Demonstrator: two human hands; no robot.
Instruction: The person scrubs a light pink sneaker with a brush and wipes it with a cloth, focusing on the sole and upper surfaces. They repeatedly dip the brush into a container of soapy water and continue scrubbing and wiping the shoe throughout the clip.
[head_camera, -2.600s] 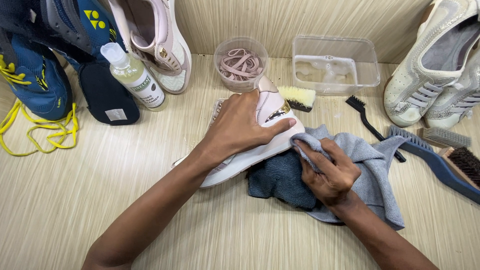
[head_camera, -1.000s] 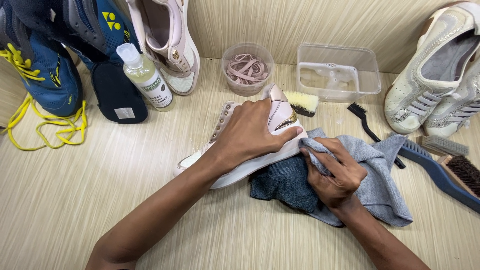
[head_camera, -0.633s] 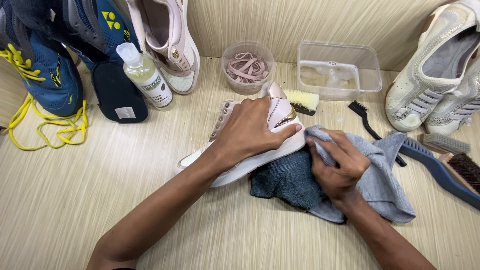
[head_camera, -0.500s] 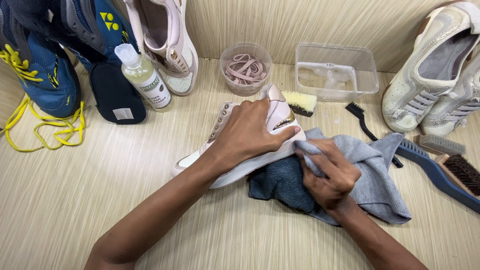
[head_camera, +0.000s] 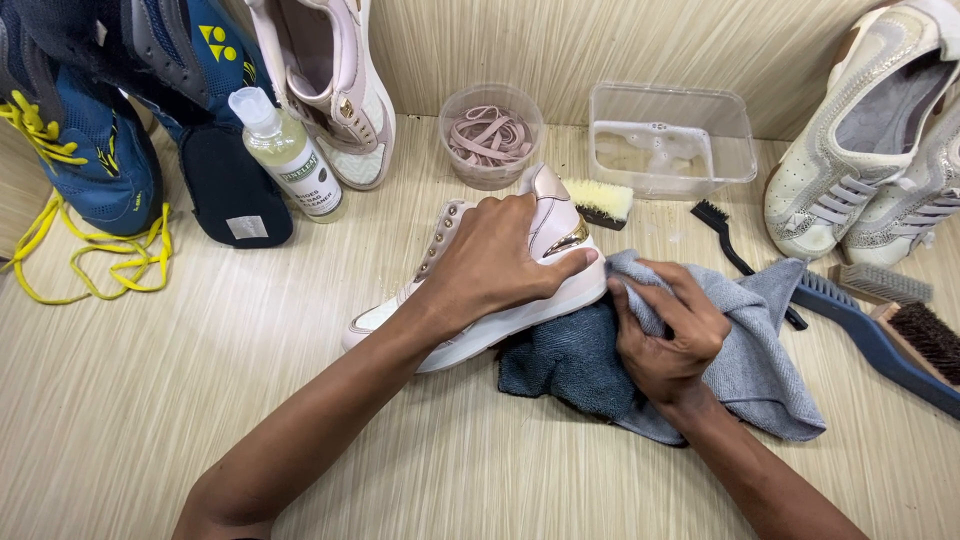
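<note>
A pink sneaker (head_camera: 520, 290) is laid on its side on the striped table (head_camera: 150, 400), and every other place is given from it. The sneaker is pressed down by the left hand (head_camera: 495, 262), whose palm lies over the upper while the fingers are curled around the heel end, the thumb stretched along the sole edge. Just right of the heel, a grey cloth (head_camera: 745, 340) is bunched in the right hand (head_camera: 665, 335); a fold of it is pinched between thumb and closed fingers and held against the heel. A darker blue cloth (head_camera: 560, 365) is tucked under the sneaker's heel and beneath the grey one.

Behind the sneaker, near the wall, a round tub of pink laces (head_camera: 490, 135) is seen, and to its right a clear rectangular tray (head_camera: 670, 140). A pale-bristled brush (head_camera: 598, 202) lies just behind the heel. Further right, a small black brush (head_camera: 735, 255), a blue-handled brush (head_camera: 870, 335) and a dark-bristled brush (head_camera: 925, 335) are spread out, with two white shoes (head_camera: 870, 140) leaning at the far right. To the left of the sneaker, a bottle (head_camera: 285, 155) of yellowish liquid is stood, with a second pink sneaker (head_camera: 335, 80) propped behind it. Blue shoes (head_camera: 90, 110) and loose yellow laces (head_camera: 90, 260) are placed well to the left.
</note>
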